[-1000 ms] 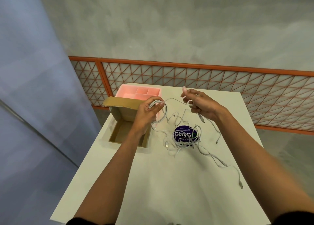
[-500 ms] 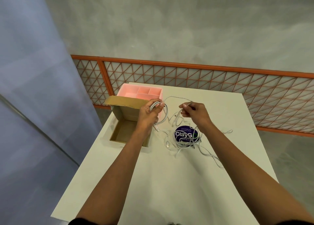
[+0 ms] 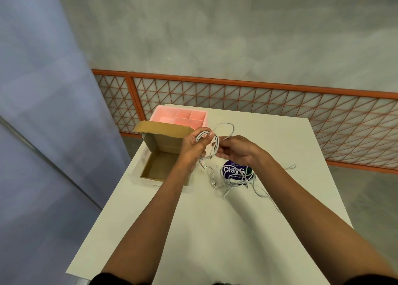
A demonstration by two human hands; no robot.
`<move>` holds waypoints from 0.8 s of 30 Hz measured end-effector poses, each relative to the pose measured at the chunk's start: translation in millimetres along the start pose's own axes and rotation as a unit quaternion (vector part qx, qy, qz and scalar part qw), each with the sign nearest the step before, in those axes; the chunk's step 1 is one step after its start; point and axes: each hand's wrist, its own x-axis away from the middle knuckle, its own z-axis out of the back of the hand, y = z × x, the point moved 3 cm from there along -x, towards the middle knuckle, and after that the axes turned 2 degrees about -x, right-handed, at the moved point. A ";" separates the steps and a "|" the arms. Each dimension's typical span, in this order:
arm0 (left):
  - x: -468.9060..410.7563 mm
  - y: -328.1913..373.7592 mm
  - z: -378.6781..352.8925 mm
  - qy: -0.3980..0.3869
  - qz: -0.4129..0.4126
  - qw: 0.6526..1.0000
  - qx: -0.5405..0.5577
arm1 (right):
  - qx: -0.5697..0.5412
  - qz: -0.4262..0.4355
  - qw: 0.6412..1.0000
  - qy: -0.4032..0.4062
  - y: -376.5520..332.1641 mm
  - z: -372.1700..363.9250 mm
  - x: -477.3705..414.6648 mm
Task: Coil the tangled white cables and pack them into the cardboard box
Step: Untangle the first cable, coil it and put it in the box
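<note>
1. One white surface [image 3: 215, 231] carries everything.
2. One cardboard box [image 3: 160, 166] sits open at the surface's left edge, flap raised.
3. One pink tray [image 3: 178, 117] with compartments stands at the far left corner, behind the box.
4. One purple round tin [image 3: 233, 172] lies mid-surface under a tangle of loose white cables [image 3: 254, 187]; their number is unclear.
5. Two hands: the left hand [image 3: 191, 146] has its grip closed around one coiled white cable [image 3: 207, 143] just beside the box's right wall; the right hand [image 3: 239, 150] pinches that cable's free run.

Bare concrete-walled [image 3: 237, 26] workroom, orange lattice railing [image 3: 258, 99]
</note>
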 end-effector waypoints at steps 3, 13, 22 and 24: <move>-2.2 -2.0 2.6 0.024 -0.009 1.000 0.001 | 0.029 -0.015 0.999 -0.034 4.3 -4.3 1.2; -4.1 -1.5 2.5 0.041 -0.019 0.999 0.001 | 0.132 0.055 0.989 -0.044 -4.7 -11.8 9.5; -4.7 0.1 5.9 0.091 -0.050 0.994 -0.031 | 0.381 0.085 0.918 0.075 -32.2 -2.0 16.3; -5.6 -0.7 8.1 0.099 -0.053 0.993 -0.043 | 0.412 0.098 0.905 0.047 -38.7 -3.1 21.1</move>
